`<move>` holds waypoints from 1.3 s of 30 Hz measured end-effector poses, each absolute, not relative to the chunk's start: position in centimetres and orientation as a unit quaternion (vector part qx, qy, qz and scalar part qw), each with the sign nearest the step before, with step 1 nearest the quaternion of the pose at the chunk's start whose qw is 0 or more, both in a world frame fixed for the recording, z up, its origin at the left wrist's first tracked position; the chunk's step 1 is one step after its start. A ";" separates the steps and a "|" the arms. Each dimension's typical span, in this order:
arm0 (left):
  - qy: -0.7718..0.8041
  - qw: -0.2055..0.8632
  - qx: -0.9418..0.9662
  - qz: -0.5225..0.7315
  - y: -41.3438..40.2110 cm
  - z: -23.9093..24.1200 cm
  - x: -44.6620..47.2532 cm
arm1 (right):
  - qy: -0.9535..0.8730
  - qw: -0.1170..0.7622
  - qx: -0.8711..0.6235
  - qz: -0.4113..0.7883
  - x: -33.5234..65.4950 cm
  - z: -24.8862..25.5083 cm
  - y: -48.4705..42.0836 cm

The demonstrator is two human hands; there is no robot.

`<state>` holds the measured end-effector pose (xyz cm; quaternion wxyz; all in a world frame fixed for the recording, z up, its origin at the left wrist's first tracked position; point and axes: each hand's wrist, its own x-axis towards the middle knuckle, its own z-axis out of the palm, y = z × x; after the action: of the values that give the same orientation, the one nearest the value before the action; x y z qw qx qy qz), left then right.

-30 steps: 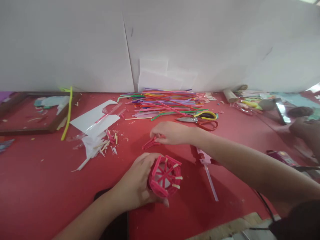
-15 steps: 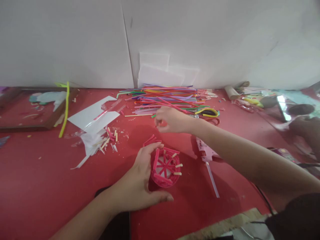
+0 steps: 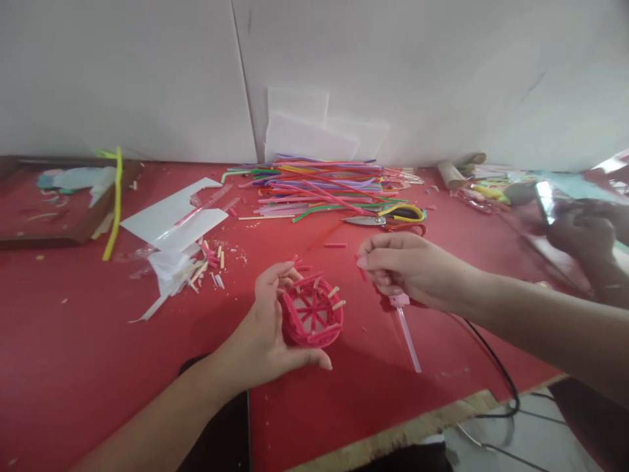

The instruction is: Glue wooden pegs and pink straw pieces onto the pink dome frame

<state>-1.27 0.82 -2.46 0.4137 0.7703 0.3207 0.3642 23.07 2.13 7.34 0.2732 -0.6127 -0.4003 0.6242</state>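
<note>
My left hand (image 3: 268,328) is curled round the left side of a small round pink basket (image 3: 339,321), thumb along its near side. Pink fuzzy strips cross over the basket's white base like spokes, and short pale sticks jut from its rim. My right hand (image 3: 403,265) pinches a short pink piece of pipe cleaner (image 3: 362,270) between thumb and fingertips, to the right of the basket. Beneath that hand lies a pink glue gun, mostly hidden, with a clear glue stick (image 3: 409,341) poking out. Short pink pieces (image 3: 303,267) lie just behind the basket.
A heap of coloured pipe cleaners (image 3: 324,187) lies by the wall, with scissors (image 3: 368,221) beside it. Left are cut white card (image 3: 147,216), scraps (image 3: 199,269) and a brown tray (image 3: 93,226). Another person's hands (image 3: 584,223) hold a phone (image 3: 545,202) at right. A black cable (image 3: 506,373) hangs over the edge.
My right hand has moved right and nearer, away from the pipe cleaner heap, uncovering the scissors and a short pink piece on the table. The basket is tilted slightly in my left hand.
</note>
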 end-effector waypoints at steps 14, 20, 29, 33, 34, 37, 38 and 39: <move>0.350 0.486 0.731 0.327 0.7 -2.2 -1.2 | -0.467 0.129 -0.664 0.570 21.7 8.3 2.8; 0.351 0.497 0.731 0.310 0.7 -2.0 -1.2 | -0.500 0.112 -0.672 0.534 21.8 8.6 3.0; 0.350 0.481 0.741 0.312 0.6 -2.1 -1.2 | -0.515 0.067 -0.692 0.500 21.4 9.1 3.1; 0.348 0.486 0.739 0.310 0.6 -2.2 -1.2 | -0.522 0.063 -0.689 0.498 21.3 9.3 3.0; 0.347 0.492 0.737 0.307 0.7 -2.2 -1.1 | -0.524 0.058 -0.691 0.494 21.2 9.4 3.0; 0.344 0.499 0.734 0.305 0.7 -2.1 -1.1 | -0.525 0.040 -0.696 0.488 20.9 9.7 3.0; 0.343 0.498 0.735 0.306 0.7 -2.1 -1.1 | -0.525 0.035 -0.695 0.490 20.9 9.8 3.0; 0.343 0.498 0.735 0.307 0.7 -2.1 -1.1 | -0.525 0.032 -0.694 0.493 20.9 9.8 3.0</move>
<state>-1.15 0.73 -2.14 0.4980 0.7351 0.3426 0.3069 20.89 3.03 9.77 0.0317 -0.6936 -0.5246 0.4926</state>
